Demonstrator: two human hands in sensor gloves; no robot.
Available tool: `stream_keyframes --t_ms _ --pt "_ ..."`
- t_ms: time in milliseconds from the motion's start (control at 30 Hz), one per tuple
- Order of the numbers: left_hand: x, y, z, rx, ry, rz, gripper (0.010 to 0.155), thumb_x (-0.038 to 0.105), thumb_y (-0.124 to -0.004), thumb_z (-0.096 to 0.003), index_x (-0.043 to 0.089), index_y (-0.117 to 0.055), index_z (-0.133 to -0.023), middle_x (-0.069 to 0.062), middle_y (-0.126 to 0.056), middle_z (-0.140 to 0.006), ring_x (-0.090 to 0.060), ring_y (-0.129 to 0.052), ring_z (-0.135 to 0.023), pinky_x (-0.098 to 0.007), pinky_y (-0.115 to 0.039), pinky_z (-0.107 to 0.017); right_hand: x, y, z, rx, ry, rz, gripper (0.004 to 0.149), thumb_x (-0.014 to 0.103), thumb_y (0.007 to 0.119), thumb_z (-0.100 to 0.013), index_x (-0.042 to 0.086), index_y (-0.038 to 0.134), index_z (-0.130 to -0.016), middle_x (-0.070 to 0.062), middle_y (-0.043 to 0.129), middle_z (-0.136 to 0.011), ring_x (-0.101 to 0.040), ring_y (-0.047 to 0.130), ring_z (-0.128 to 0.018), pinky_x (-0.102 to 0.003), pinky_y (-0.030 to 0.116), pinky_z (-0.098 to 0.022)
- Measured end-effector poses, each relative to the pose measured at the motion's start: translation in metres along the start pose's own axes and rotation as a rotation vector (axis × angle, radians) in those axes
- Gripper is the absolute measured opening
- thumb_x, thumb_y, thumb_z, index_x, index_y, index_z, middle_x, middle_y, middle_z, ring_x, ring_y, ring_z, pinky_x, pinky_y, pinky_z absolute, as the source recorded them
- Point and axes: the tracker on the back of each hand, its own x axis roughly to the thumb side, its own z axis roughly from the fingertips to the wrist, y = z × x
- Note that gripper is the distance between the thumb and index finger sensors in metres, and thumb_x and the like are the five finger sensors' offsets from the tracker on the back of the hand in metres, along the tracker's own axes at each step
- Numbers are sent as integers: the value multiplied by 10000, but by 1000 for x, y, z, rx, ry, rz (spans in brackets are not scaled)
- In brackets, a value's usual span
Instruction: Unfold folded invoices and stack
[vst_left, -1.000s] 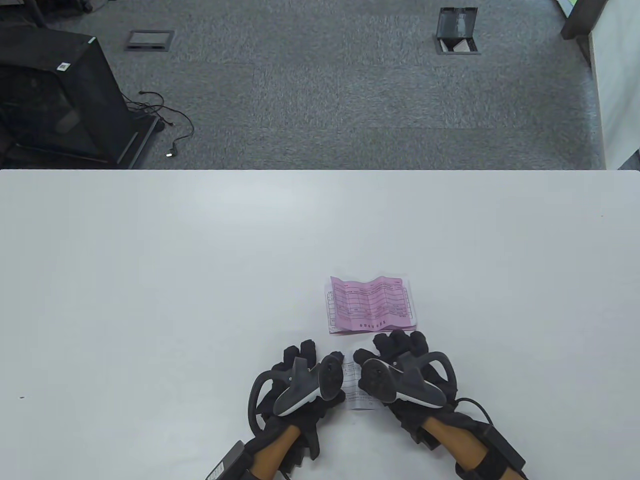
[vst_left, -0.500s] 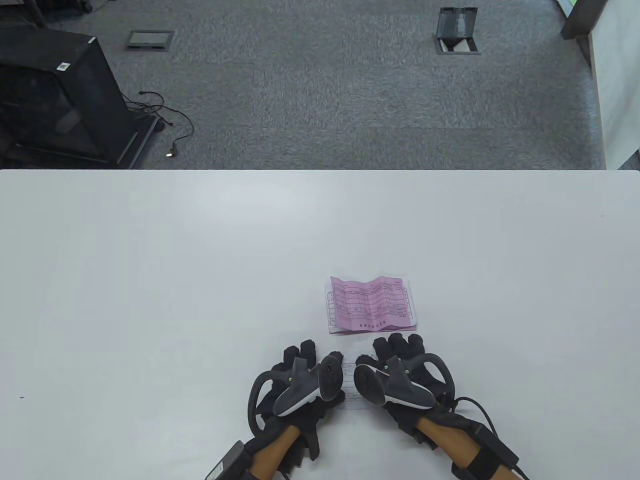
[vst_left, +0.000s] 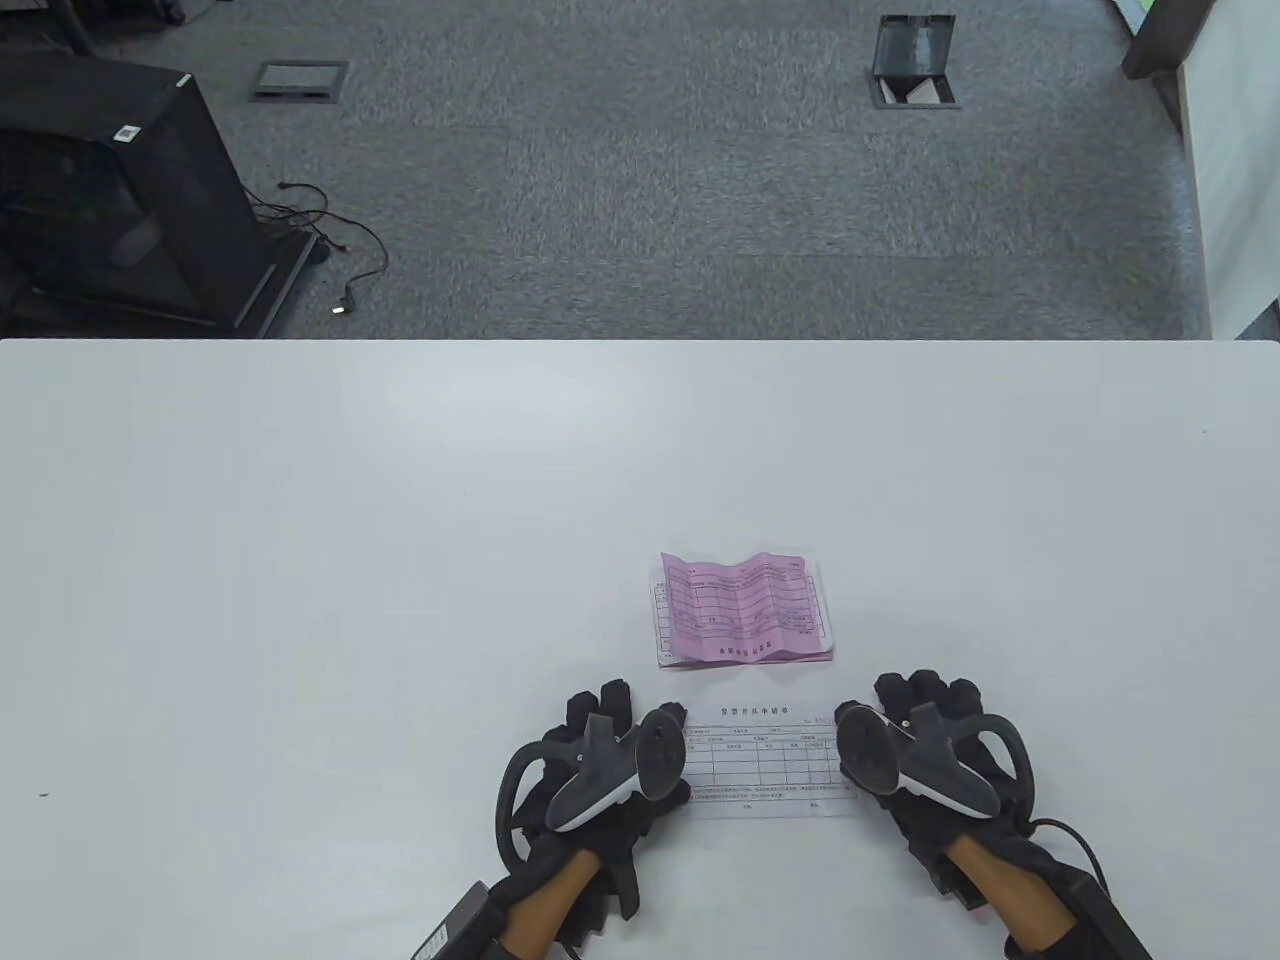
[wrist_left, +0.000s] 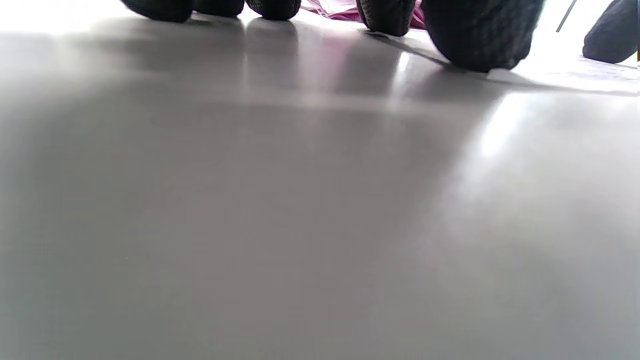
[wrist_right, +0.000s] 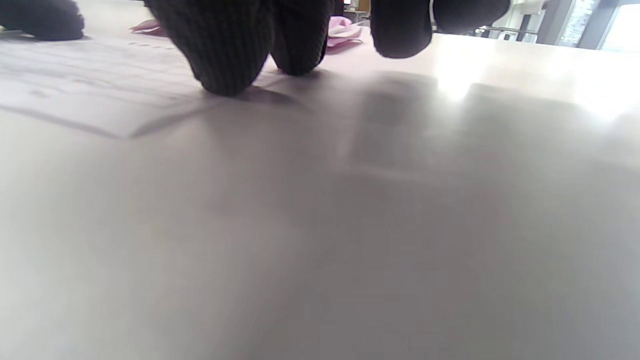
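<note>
Pink invoice (vst_left: 745, 610), white gridded invoice (vst_left: 765, 765), black gloves (vst_left: 600, 790).

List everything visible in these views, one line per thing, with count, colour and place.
White invoice: one, white with printed table, lying open on the table between the hands.
Pink invoice: one, pink, creased, just beyond the white one, atop a white sheet.
Table: one, white, fills the near half.
Black cabinet: one, black, on the floor far left.
Floor boxes: two, grey, in the carpet.
Left hand: black glove, on the white invoice's left edge.
Right hand: black glove, at its right edge.
</note>
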Motion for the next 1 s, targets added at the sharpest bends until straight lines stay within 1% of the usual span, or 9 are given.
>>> stream_keyframes --t_ms 300,400,500,600,667,767,833,933,1000 --pt "0 0 0 -1 -1 -2 747 574 -723 -465 433 -403 -1126 -161 -232 -1236 -477 -264 -1078 -611 -429 -748 -6 1 1 14 18 -39 561 489 730 -458 338 604 -984 -179 560 -1061 -477 529 -956 -757 409 -664" --pt "0 0 0 -1 -2 -2 746 572 -723 -468 429 -404 -1127 -164 -231 -1235 -480 -262 -1078 -613 -428 -748 -13 4 -1 39 24 -150 568 490 728 -461 329 594 -988 -185 557 -1056 -472 544 -949 -753 417 -661" --pt "0 -1 0 -1 -4 -2 746 572 -723 -468 430 -402 -1127 -167 -232 -1236 -482 -263 -1077 -615 -428 -747 -26 6 -3 105 36 -327 558 491 689 -481 307 598 -1000 -183 500 -1070 -476 494 -956 -749 400 -664" --pt "0 -1 0 -1 -3 -1 748 572 -723 -468 430 -400 -1128 -164 -230 -1236 -481 -262 -1078 -614 -427 -748 -31 6 -3 83 70 -404 587 508 659 -486 231 621 -1002 -171 520 -1062 -460 494 -956 -736 417 -662" --pt "0 -1 0 -1 -3 -1 748 572 -723 -469 429 -399 -1128 -166 -229 -1236 -482 -261 -1078 -615 -427 -748 -30 6 -3 88 98 -421 631 548 628 -481 185 632 -997 -172 516 -1061 -464 483 -956 -720 432 -661" --pt "0 -1 0 -1 -3 -1 748 573 -723 -469 430 -399 -1128 -166 -229 -1236 -482 -262 -1077 -616 -426 -748 -19 4 -2 77 112 -449 696 587 599 -470 128 646 -991 -221 526 -1041 -506 496 -918 -696 447 -660" --pt "0 -1 0 -1 -3 -2 749 574 -721 -470 429 -397 -1129 -167 -228 -1236 -483 -260 -1077 -616 -426 -747 -9 3 -2 68 114 -465 696 584 619 -464 122 658 -983 -218 556 -1012 -493 529 -889 -671 471 -656" --pt "0 -1 0 -2 -4 -6 748 575 -717 -472 426 -393 -1130 -171 -227 -1235 -485 -260 -1077 -617 -426 -747 5 -2 -2 52 97 -516 714 567 663 -461 139 559 -1023 -173 648 -948 -435 618 -841 -633 534 -641" --pt "0 -1 0 -2 -4 -6 749 574 -717 -473 425 -392 -1131 -171 -227 -1235 -485 -259 -1076 -617 -425 -747 11 -3 -2 53 95 -591 718 547 691 -459 127 539 -1022 -142 716 -893 -399 676 -798 -612 569 -628"
